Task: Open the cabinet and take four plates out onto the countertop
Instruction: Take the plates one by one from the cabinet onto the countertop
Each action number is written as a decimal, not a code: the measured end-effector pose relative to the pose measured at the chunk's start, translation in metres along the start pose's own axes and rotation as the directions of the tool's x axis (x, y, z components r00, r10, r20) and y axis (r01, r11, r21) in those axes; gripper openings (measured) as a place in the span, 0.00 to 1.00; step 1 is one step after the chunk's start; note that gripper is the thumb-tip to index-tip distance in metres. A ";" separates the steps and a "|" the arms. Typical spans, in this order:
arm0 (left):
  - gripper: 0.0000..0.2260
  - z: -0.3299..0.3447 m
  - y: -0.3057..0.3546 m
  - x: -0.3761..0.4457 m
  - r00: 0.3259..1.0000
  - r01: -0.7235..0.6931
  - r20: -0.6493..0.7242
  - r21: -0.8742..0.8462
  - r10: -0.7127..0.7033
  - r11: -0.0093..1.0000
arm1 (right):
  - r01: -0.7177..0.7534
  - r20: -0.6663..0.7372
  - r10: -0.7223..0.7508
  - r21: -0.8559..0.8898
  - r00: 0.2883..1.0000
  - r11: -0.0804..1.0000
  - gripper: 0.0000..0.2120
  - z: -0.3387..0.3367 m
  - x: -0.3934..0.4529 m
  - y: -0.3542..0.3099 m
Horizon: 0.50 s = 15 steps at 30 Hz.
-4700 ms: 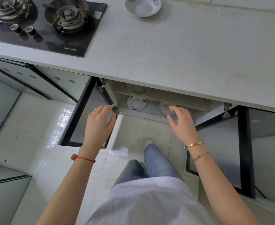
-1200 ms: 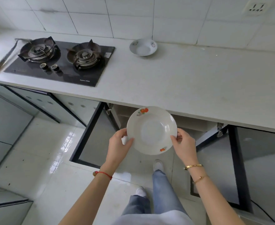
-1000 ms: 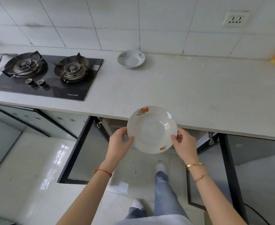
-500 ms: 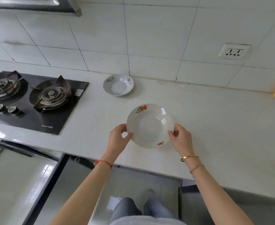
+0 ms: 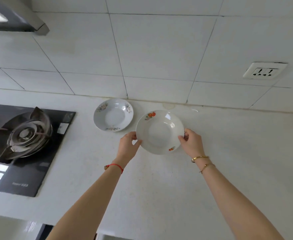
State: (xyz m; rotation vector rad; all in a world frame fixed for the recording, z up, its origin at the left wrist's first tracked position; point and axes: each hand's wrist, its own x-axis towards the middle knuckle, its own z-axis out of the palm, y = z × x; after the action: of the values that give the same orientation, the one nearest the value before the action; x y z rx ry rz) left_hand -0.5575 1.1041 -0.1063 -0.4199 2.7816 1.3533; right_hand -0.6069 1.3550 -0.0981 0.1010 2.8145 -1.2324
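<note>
We hold the plate (image 5: pixel 159 131) by opposite rims, left hand (image 5: pixel 127 146) and right hand (image 5: pixel 191 144) closed; glazed ceramic, likely slippery, brittle.

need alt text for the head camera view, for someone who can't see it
Two hands, left and right, hold a white plate with orange fruit prints by its rim over a pale countertop. A second plate sits beside it near the tiled wall, with a gas hob to the left.
</note>
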 end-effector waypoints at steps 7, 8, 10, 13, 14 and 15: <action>0.12 0.019 -0.002 0.072 1.000 0.002 0.021 0.000 -0.002 1.000 | -0.078 -0.018 0.077 -0.020 0.997 0.997 0.05 0.024 0.067 0.006; 0.12 0.021 -0.003 0.078 1.000 0.008 0.022 -0.002 -0.008 1.000 | -0.081 -0.018 0.081 -0.020 0.997 0.997 0.05 0.027 0.074 0.007; 0.11 0.024 -0.005 0.088 1.000 0.019 0.023 0.000 -0.019 1.000 | -0.076 -0.012 0.076 -0.018 0.997 0.997 0.05 0.031 0.084 0.007; 0.11 0.029 -0.008 0.097 0.999 0.039 0.026 -0.009 -0.039 0.999 | -0.059 -0.001 0.059 -0.009 0.998 0.998 0.05 0.035 0.093 0.007; 0.11 0.031 -0.008 0.099 0.999 0.043 0.031 -0.007 -0.042 0.999 | -0.052 0.004 0.052 -0.013 0.999 0.999 0.04 0.036 0.095 0.007; 0.11 0.032 -0.009 0.101 0.998 0.045 0.037 -0.003 -0.044 0.999 | -0.046 0.008 0.046 -0.018 0.999 0.999 0.02 0.037 0.097 0.008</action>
State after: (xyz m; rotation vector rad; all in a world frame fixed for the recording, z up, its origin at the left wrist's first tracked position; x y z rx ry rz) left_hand -0.6554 1.1001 -0.1467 -0.4491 2.7232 1.3435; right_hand -0.7014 1.3361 -0.1376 0.1588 2.7992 -1.1947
